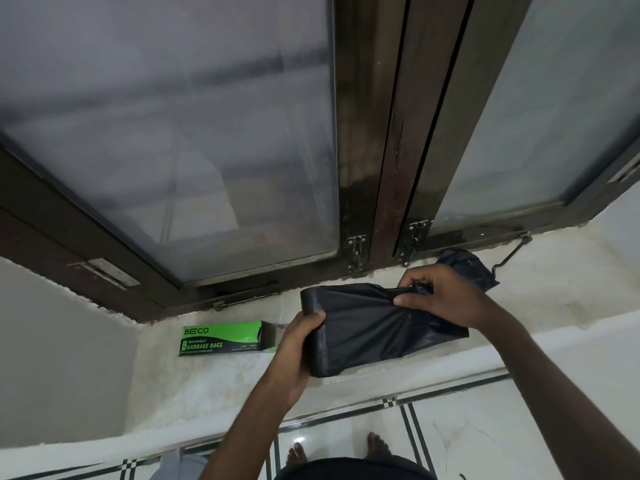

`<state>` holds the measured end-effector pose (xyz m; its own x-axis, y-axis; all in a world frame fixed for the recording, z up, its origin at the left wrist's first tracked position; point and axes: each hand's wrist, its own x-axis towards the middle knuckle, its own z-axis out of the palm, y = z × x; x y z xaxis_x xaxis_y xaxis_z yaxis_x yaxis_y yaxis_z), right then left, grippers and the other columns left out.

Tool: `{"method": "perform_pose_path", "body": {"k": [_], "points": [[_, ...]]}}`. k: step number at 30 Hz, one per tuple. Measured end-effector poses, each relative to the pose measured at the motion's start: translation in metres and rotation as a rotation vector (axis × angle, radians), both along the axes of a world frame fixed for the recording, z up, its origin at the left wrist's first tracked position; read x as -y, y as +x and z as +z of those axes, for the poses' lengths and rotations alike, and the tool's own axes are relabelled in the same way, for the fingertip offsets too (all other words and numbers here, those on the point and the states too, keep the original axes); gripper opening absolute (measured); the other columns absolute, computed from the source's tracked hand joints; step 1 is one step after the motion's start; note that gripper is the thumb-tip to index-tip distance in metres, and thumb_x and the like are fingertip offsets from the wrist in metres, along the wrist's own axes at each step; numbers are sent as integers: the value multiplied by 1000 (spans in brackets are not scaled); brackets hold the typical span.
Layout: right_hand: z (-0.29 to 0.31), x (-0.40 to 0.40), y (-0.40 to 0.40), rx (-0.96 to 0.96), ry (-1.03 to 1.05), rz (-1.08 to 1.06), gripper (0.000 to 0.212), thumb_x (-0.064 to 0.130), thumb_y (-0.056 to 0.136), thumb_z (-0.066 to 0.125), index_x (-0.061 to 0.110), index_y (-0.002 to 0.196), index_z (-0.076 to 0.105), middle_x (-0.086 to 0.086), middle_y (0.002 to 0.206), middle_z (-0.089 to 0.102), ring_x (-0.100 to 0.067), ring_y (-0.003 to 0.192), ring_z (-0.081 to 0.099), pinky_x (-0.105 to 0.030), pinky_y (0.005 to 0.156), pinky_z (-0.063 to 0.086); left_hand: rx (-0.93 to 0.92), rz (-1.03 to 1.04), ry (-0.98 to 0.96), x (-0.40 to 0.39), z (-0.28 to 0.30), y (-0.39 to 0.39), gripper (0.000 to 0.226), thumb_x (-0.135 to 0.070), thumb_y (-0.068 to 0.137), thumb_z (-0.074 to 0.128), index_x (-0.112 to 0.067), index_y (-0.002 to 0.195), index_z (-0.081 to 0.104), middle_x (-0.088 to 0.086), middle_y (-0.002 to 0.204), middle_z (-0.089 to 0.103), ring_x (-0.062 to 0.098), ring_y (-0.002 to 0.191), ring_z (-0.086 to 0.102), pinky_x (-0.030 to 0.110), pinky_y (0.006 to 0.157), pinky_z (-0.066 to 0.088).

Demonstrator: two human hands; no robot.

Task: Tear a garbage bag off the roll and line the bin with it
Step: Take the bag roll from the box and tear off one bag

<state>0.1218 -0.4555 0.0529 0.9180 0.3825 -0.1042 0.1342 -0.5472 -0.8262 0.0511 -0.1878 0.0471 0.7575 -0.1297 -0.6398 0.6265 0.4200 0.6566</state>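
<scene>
Both hands are on the black plastic, held out over the windowsill (381,375). Our left hand (298,344) wraps round the garbage bag roll (313,336), thumb on top and fingers curled beneath, so the roll stays put as an anchor. Our right hand (440,296) pinches a gathered fold of the unrolled garbage bag (374,323) between thumb and fingertips, well apart from the left, which keeps the sheet stretched taut between the two. That tension looks deliberate: we judge that we are setting up to part the bag from the roll, and a tight span is what lets a perforation give. We cannot make out any perforation line in the dark plastic, so where the tear should start is unclear. The free tail of the bag trails behind the right hand toward the window frame (381,168).

Left of the roll, the green garbage bag box (225,339) lies on the sill with its open end turned toward us, close enough to drop the roll back in. No bin is in view, so we judge the lining not yet begun. Bare feet show on the tiled floor (467,438) below.
</scene>
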Motion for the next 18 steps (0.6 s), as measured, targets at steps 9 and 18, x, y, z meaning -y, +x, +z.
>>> {"method": "perform_pose_path", "body": {"k": [9, 18], "points": [[-2, -10, 1, 156, -272, -56, 17, 34, 83, 78, 35, 76, 62, 18, 73, 64, 4, 71, 58, -19, 59, 38, 99, -3, 177, 0, -4, 1, 44, -19, 84, 73, -18, 126, 60, 9, 114, 75, 27, 104, 72, 42, 87, 59], [-6, 2, 1, 207, -249, -186, 21, 33, 80, 80, 39, 78, 61, 14, 81, 69, -10, 77, 65, -36, 68, 52, 93, 39, 122, -14, -2, -1, 44, -29, 82, 68, -19, 124, 63, 7, 118, 74, 27, 109, 70, 45, 93, 56]]}}
